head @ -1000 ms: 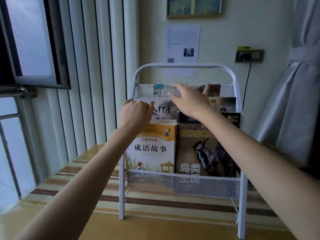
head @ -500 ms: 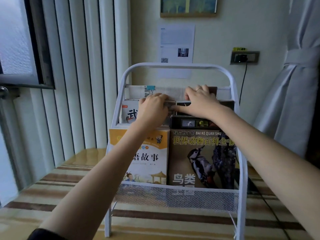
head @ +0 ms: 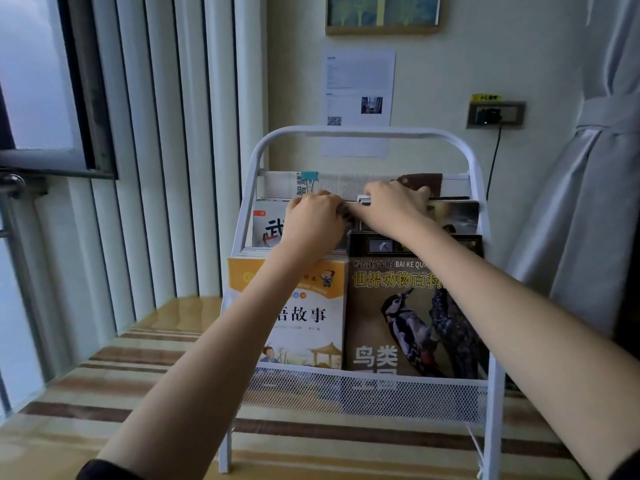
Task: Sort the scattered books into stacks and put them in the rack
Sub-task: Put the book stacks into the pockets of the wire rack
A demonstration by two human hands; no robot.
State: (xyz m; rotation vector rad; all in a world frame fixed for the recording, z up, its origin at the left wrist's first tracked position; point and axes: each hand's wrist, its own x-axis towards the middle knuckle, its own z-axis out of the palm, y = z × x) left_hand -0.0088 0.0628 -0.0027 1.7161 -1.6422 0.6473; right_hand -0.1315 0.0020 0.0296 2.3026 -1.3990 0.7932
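We see one white rack (head: pixel 360 131) on the striped floor, its front tier holding two books: an orange storybook (head: pixel 311 317) and a bird book (head: pixel 408 327). Behind, our left hand (head: pixel 313 220) and right hand (head: pixel 391 207) curl their fingers over the middle-tier books' (head: pixel 268 226) top edges.

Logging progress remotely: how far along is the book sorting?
Done: orange-covered storybook and dark bird encyclopedia stand in the white metal rack's front tier. In hand: left hand and right hand grip books in the middle tier. Left: no loose books visible.
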